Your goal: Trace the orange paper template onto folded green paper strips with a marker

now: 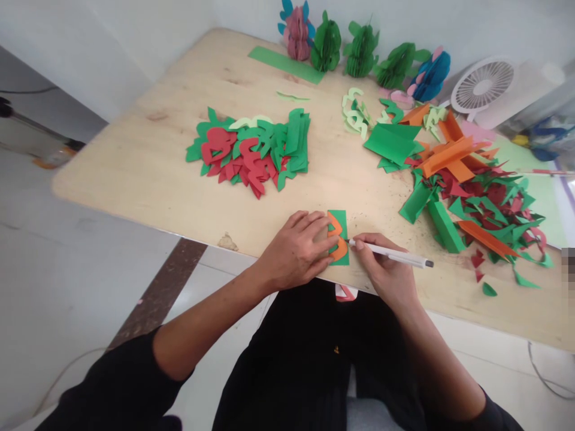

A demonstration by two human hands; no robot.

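My left hand [302, 251] lies flat near the table's front edge, its fingertips on an orange paper shape [340, 248] with curved edges. That shape rests on a green paper rectangle [345, 218], and its left side is hidden under my fingers. In my right hand [389, 272] is a white pen [395, 254], held between thumb and fingers. Its tip points left and meets the right edge of the orange shape, over the green paper.
Left of centre on the table [148, 155] lies a pile of green and red paper cutouts [251, 149]. Paper scraps [476, 197] cover the right side. Folded paper figures [359, 51] and a white fan [483, 87] stand along the back.
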